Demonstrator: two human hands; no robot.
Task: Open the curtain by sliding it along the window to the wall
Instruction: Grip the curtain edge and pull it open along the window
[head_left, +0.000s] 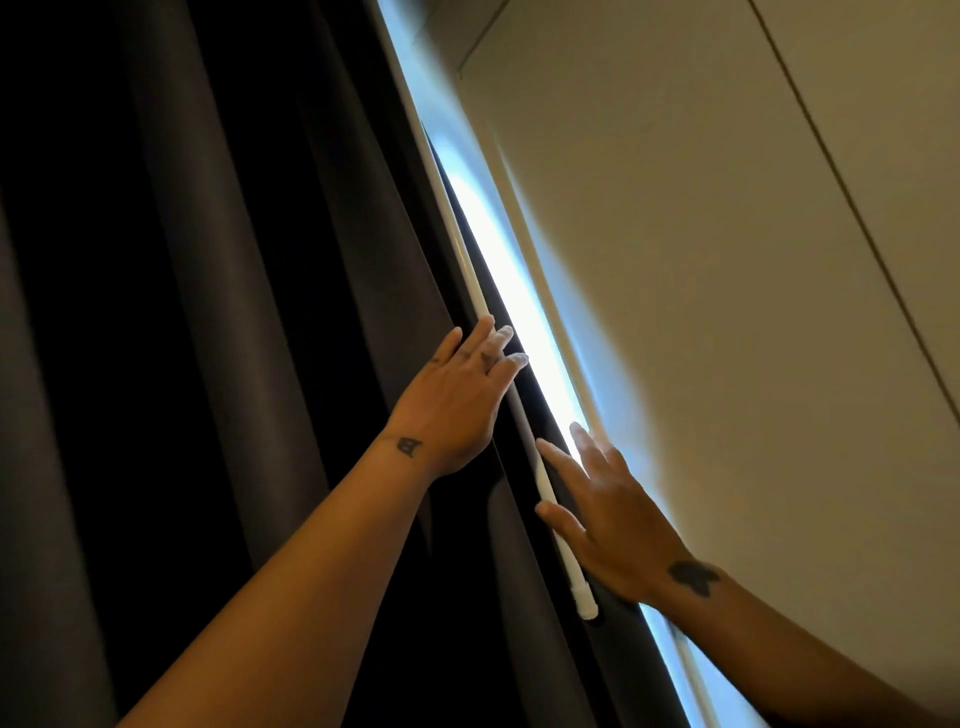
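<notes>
A dark pleated curtain (234, 312) fills the left half of the head view. Along its right edge hangs a white wand (467, 260), ending low at a cap. A thin strip of bright window (514, 291) shows between the curtain edge and the wall (701, 260). My left hand (457, 400) lies flat on the curtain edge with fingers spread, its fingertips over the wand. Lower down, my right hand (608, 514) is spread too, its fingers reaching past the wand into the bright gap. Neither hand is closed around anything.
The beige wall on the right carries a dark diagonal seam (852, 208). The ceiling corner (467, 31) shows at the top. Both forearms reach up from the bottom of the view.
</notes>
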